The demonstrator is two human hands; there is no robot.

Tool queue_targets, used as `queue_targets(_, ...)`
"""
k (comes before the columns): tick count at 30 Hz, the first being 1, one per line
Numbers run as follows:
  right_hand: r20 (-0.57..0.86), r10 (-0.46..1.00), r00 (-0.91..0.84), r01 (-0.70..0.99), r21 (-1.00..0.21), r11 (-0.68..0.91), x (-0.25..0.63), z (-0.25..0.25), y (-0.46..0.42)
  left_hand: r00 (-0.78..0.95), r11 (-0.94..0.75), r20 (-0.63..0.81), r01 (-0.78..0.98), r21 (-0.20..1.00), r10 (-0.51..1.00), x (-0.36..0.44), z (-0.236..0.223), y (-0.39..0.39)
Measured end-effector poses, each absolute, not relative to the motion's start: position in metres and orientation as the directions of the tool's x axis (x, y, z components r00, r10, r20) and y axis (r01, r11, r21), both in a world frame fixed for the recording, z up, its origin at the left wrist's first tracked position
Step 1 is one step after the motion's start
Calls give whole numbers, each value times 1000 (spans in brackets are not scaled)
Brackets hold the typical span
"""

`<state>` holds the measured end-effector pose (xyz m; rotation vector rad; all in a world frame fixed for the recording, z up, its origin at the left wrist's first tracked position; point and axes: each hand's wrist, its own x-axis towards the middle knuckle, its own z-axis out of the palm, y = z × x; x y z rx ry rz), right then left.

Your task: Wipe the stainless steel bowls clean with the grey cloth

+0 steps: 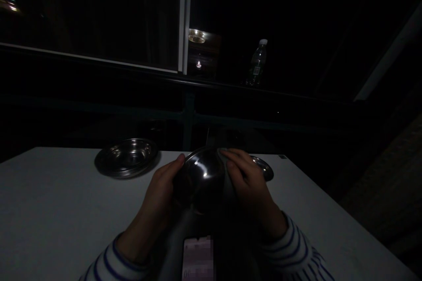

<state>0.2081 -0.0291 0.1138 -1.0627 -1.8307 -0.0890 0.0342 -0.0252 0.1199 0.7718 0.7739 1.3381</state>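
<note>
Though it's dim, the bowl seems gripped in the left hand.

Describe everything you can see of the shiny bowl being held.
The bowl looks like polished metal: rounded, with bright highlights and a thin rim. It tilts over the white table. The left hand grips its left side; the right hand holds what looks like a cloth against its right. Shadow hides its lower part.

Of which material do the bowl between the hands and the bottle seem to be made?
Bowl: probably polished metal, perhaps steel; sharp highlights on its mirror-like side. Bottle: likely clear plastic; its body is see-through, though glass remains possible.
</note>
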Motion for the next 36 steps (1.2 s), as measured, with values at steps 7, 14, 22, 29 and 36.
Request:
queue_targets(7, 829, 338, -445, 710, 96, 698, 180, 112, -42, 56, 66, -47, -421, 905, 997, 38, 116, -25)
queue_targets(14, 807, 368, -463, 703, 81, 707, 178, 106, -40, 14, 57, -56, -399, 915, 998, 39, 114, -26)
queue_targets(22, 829, 500, -250, 771, -141, 620, 195, 112, -32, -5, 18, -22, -377, 926, 1000, 37, 113, -29)
queue_targets(29, 797, 309, -520, 691, 179, 701, 165, 97, -41, -66, -8, -19, -382, 924, 998, 36, 103, -20)
queue_targets(36, 852, 361, -379, 727, 32, 686, 176, 106, -38, 9, -45, 52, -370, 928, 999, 37, 111, -27)
